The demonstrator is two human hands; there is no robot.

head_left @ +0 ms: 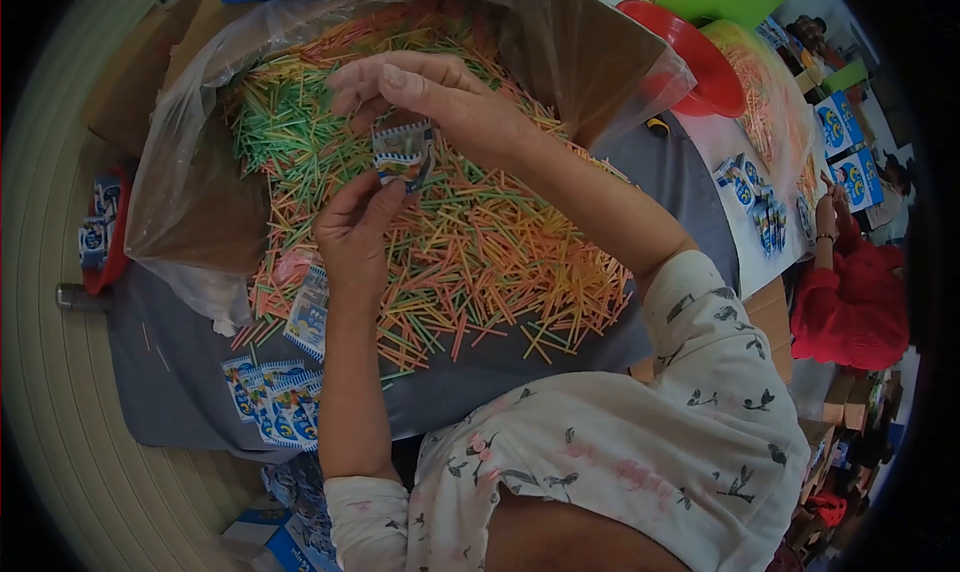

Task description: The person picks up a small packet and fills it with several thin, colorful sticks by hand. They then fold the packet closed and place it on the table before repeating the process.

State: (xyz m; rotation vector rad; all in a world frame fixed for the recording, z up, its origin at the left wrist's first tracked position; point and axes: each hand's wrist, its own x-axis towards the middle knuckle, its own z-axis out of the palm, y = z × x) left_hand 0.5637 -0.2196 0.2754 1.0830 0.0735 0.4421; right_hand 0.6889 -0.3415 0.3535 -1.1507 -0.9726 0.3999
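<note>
My left hand (356, 234) pinches a small printed sachet (402, 152), partly see-through with blue and white bands, above a heap of thin coloured sticks (500, 232). Just over the sachet, my right hand (425, 92) is held with its fingers stretched out and slightly curved; no object shows in it. The sticks are orange, pink, yellow and green. Beside my left forearm lies another sachet (308, 314), flat on the edge of the heap. Several more printed sachets (275, 402) lie together on the grey cloth nearer to me.
A cardboard box (610, 67) lined with clear plastic (190, 162) surrounds the heap. A red bowl (700, 67) stands at the upper right, a red tray (118, 237) with packets at the left. At the far right, a person in red (850, 302) works by packets (765, 212) and blue boxes (850, 152).
</note>
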